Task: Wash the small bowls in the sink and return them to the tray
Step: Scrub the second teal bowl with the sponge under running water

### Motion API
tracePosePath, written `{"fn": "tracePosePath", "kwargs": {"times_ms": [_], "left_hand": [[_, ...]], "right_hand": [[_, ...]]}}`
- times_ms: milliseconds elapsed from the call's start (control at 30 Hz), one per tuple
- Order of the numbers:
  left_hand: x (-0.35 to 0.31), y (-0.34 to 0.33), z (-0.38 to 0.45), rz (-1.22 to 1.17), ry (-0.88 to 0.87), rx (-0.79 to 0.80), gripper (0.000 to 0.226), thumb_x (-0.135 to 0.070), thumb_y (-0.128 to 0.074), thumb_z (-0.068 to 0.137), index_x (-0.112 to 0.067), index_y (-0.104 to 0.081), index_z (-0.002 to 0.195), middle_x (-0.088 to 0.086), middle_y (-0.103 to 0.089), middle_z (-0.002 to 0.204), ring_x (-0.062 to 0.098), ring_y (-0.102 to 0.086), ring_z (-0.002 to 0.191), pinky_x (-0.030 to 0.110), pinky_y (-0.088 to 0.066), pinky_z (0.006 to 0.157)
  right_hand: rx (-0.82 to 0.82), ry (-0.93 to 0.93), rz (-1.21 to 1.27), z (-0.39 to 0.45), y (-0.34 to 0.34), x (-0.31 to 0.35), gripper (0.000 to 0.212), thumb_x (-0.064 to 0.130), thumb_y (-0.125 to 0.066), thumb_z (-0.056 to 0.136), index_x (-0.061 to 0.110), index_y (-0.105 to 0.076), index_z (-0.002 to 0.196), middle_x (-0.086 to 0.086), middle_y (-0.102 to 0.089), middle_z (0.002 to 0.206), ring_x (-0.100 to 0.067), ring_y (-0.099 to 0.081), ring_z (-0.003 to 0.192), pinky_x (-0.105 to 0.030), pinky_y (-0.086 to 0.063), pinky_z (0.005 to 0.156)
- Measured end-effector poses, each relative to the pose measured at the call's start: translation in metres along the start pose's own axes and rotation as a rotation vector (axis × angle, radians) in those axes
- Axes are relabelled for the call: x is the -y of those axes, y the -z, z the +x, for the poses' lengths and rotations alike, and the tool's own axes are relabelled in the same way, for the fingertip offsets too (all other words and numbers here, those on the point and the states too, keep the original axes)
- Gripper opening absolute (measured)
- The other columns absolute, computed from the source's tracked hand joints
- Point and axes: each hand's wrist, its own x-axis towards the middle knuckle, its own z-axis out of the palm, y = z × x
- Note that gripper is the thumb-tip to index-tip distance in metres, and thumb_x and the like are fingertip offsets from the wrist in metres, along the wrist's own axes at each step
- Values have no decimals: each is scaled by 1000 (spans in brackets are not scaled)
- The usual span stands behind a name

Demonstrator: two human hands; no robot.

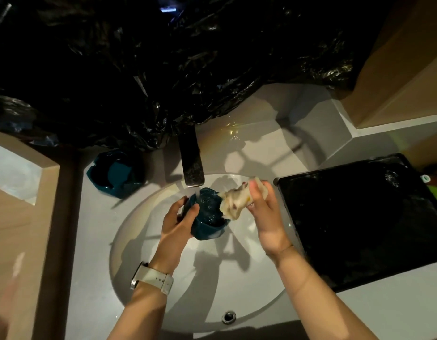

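Black plastic sheeting (163, 69) hides everything behind the tap (191, 165) as my left hand (177, 220) grips a teal bowl (208, 218) over the white sink (143, 241), my right hand (264, 204) clutching a pale sponge (234, 202), the wet black tray (359, 217) at right.

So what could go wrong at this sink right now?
The wet teal bowl is gripped only by the left hand while the right hand pushes a sponge into it; it might slip into the sink. Water from the faucet hits the bowl and may splash. The other bowls sit close to the basin edge.
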Motion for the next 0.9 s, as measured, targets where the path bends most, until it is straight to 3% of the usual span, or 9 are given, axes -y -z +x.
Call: {"fn": "tracePosePath", "kwargs": {"times_ms": [67, 167, 233, 333, 433, 533, 700, 800, 900], "left_hand": [[2, -3, 0, -26, 15, -45, 35, -23, -65, 93, -24, -56, 127, 2, -63, 121, 15, -61, 110, 32, -55, 87], [3, -3, 5, -51, 1, -65, 26, -20, -64, 93, -28, -58, 118, 0, -65, 116, 19, -61, 113, 39, -53, 94], [2, -3, 9, -24, -20, -49, 29, -21, -63, 94, -24, -57, 122, 4, -67, 118, 21, -61, 114, 43, -51, 98], [2, -4, 13, 16, -39, -30, 39, -23, -64, 93, -22, -53, 131, 8, -65, 123, 21, -62, 115, 42, -52, 98], [4, -7, 15, 85, -73, -34, 39, -29, -67, 91, -30, -55, 127, 4, -65, 123, 18, -62, 114, 44, -50, 101], [7, -12, 14, 61, -87, -51, 32, -24, -68, 90, -36, -58, 117, 5, -65, 122, 19, -63, 113, 46, -50, 101], [1, -20, 18, 44, -131, -73, 36, -31, -74, 85, -29, -60, 118, 3, -68, 117, 18, -65, 111, 48, -51, 100], [1, -16, 23, 112, -136, -62, 54, -49, -73, 74, -29, -59, 122, 2, -69, 118, 20, -65, 113, 50, -50, 100], [7, -12, 17, 70, -103, -87, 45, -31, -75, 82, -29, -58, 124, 6, -67, 120, 20, -65, 112, 48, -50, 102]], "right_hand": [[-16, 146, 34, -6, -4, 3, 41, 27, -40, 104, -6, -49, 82, -21, -61, 69, -35, -63, 77, -47, -50, 86], [-151, 253, -56, -8, -2, 3, 26, 18, -37, 104, 4, -47, 85, 8, -59, 73, -9, -58, 77, -23, -43, 79], [-59, 255, -215, -3, -3, -9, 19, 25, -42, 102, 17, -49, 86, 6, -52, 80, -14, -52, 80, -26, -41, 79], [172, 47, -251, 6, -12, -31, 16, 41, -48, 96, 27, -54, 94, -1, -53, 102, -11, -55, 95, -31, -44, 88], [200, -158, -196, 13, -23, -39, 18, 44, -45, 97, 36, -58, 89, -3, -49, 118, -6, -53, 106, -23, -40, 91], [14, -139, -169, 27, -30, -49, 18, 39, -59, 90, 30, -55, 75, -12, -57, 101, -17, -60, 92, -34, -47, 88], [-90, -207, -113, 26, -29, -60, 35, 17, -66, 89, 15, -34, 104, 0, -56, 80, -11, -58, 67, -14, -47, 57], [51, -336, -55, 10, -33, -60, 17, 30, -51, 98, 14, -54, 100, -1, -65, 76, -13, -65, 65, -21, -53, 59], [58, -357, -93, 21, -37, -64, 27, 37, -45, 99, 17, -62, 92, -5, -69, 86, -18, -67, 79, -29, -52, 69]]}}
